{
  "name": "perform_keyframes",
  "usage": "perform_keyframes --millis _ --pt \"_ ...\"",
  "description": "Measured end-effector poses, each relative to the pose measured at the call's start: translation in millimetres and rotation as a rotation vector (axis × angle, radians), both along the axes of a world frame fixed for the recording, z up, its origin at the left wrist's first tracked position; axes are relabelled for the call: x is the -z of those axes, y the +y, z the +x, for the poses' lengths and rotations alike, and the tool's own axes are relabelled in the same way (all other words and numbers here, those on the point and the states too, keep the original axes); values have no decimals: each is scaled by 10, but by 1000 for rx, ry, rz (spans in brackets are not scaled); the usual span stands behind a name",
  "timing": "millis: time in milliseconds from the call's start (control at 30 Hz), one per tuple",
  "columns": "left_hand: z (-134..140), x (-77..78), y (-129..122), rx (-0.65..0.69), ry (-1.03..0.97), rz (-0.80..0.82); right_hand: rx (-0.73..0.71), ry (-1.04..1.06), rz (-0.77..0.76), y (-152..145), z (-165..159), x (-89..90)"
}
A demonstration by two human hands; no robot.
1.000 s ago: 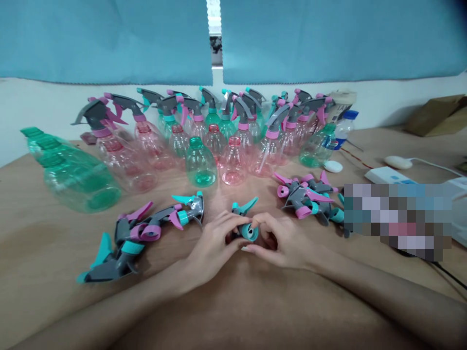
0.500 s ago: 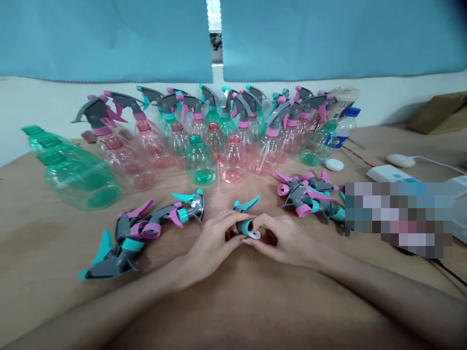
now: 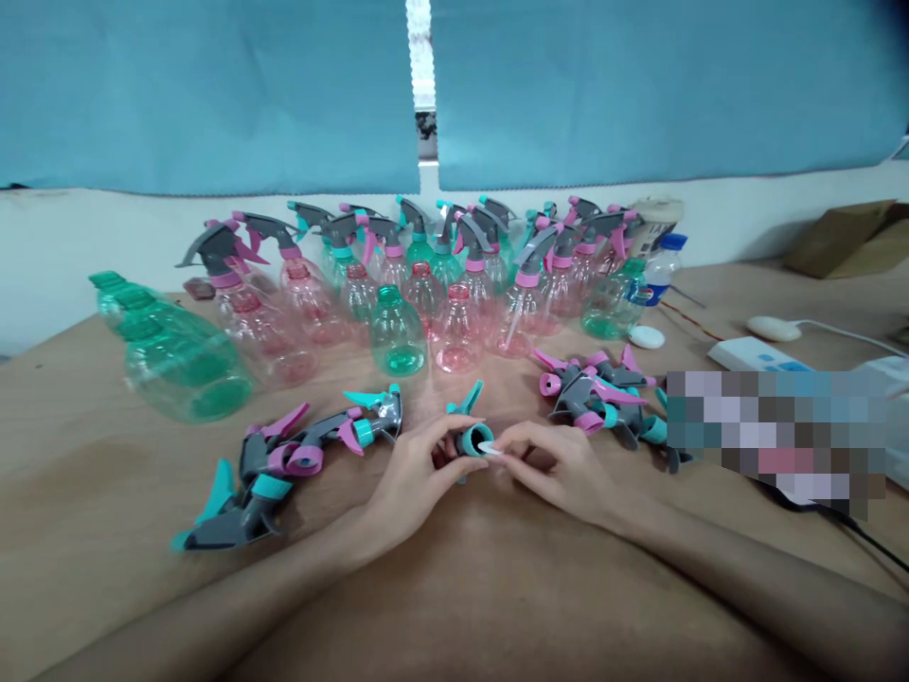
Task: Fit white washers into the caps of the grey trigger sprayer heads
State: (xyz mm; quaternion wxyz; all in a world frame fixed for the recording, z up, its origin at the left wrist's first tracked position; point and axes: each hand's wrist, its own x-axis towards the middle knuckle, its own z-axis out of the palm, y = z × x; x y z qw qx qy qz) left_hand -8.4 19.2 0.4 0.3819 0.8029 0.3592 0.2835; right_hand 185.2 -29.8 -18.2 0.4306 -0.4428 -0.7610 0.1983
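My left hand is closed round a grey spray trigger head with a teal collar. The collar's dark opening faces me, and the teal trigger sticks up behind my fingers. Between thumb and forefinger, my right hand pinches a small white disc at the right edge of that opening. Part of the disc is covered by my fingertips. More spray trigger heads in grey, pink and teal lie to the left of my hands. Another pile of trigger heads lies to the right.
Behind my hands stand several open bottles, among them a green bottle and a pink bottle. Bottles fitted with spray heads fill the back. Green bottles are at left. A power strip and a white mouse are at right.
The white disc lay flatter at the collar's mouth; now it is tilted in my right fingertips, slightly drawn to the right. More of the dark opening shows. The view has shifted upward.
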Motion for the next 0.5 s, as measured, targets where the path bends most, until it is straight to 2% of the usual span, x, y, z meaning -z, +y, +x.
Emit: perform_keyframes --millis 167,333,500 --pt "-1 17 0 -8 -2 6 13 30 15 -17 -31 -14" --pt "-3 16 -1 -18 -8 -15 111 76 13 -31 -50 -28" --pt "-5 -26 -10 -29 18 -32 116 220 -75 10 -46 -5"
